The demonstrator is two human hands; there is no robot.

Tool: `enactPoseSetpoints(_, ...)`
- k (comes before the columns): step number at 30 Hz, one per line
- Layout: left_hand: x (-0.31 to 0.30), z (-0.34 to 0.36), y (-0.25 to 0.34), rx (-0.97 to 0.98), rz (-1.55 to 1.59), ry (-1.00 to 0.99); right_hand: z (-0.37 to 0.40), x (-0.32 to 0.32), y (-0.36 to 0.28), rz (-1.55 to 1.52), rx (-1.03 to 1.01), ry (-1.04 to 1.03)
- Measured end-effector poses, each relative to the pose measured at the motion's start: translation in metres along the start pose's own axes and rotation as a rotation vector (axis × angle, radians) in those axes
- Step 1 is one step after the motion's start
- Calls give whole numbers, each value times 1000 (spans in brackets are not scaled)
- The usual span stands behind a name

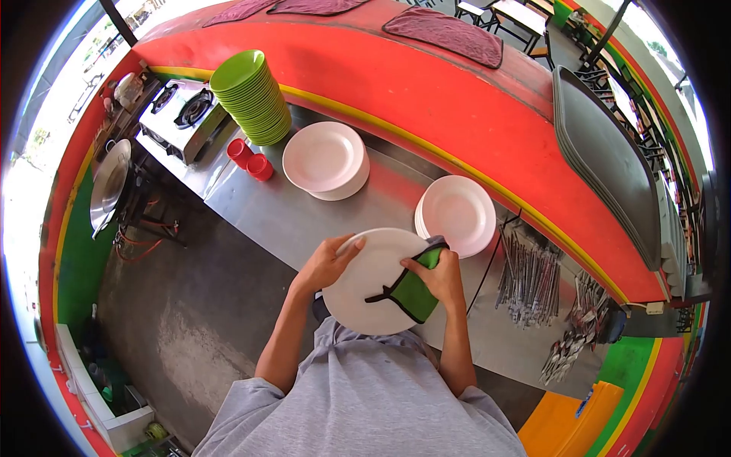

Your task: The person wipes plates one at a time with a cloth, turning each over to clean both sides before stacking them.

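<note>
A white plate (358,286) is held up in front of my body, tilted toward me. My left hand (329,265) grips its left rim, thumb on the face and fingers behind. On the plate's right side my right hand (440,276) presses a green cloth with black edging (415,297) against the surface, thumb on top. Part of the cloth wraps over the rim, and the fingers behind it are hidden. Just beyond the hands stand two stacks of white plates, one on the right (458,215) and one farther left (326,158).
The steel counter (259,217) also bears a tall stack of green plates (255,103), red cups (249,158), a gas stove (179,114), and piles of cutlery (529,282). Grey trays (605,160) lean at the right along the red wall (426,99). A wok (112,181) stands at left.
</note>
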State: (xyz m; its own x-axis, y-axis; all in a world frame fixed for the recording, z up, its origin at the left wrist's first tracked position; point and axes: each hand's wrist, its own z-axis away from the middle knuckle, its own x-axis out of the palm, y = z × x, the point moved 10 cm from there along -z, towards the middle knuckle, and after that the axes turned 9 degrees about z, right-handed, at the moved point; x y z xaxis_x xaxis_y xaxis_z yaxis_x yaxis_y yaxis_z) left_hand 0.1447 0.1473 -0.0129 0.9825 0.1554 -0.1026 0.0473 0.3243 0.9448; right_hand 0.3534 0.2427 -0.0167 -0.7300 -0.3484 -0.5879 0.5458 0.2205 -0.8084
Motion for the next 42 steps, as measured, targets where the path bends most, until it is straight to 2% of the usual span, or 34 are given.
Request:
enactPoseSetpoints(3,9,-4,28,54,-168,-106,-12,12,-33,181,-220,-19)
enactPoseSetpoints(6,23,-12,45,300,-313,-285,-18,42,-46,389,-325,-118)
enactPoseSetpoints(7,28,-13,50,354,-280,-341,-17,46,-61,363,-374,-111)
enactPoseSetpoints(10,13,-17,55,410,-287,-324,-27,50,-67,380,-306,-98)
enactPoseSetpoints(13,-11,-18,64,383,-269,-271,-35,49,-75,285,-242,-23)
enactPoseSetpoints(16,-39,-25,53,247,-220,-208,-43,55,-68,152,-146,33)
enactPoseSetpoints(19,-71,-31,41,256,-80,-113,-49,55,-79,21,-88,102)
enactPoseSetpoints(25,-133,-44,7,225,143,119,-58,66,-73,23,102,258)
enactPoseSetpoints(28,-162,-59,-25,217,328,249,-60,81,-60,-168,138,376)
enactPoseSetpoints(31,-179,-69,-41,152,513,356,-63,101,-52,-129,117,422)
enactPoseSetpoints(34,-191,-83,-59,133,622,384,-72,123,-46,-140,150,382)
enactPoseSetpoints(37,-209,-98,-70,159,719,494,-83,141,-48,-65,169,338)
enactPoseSetpoints(42,-233,-123,-88,187,642,603,-99,168,-47,-21,220,303)
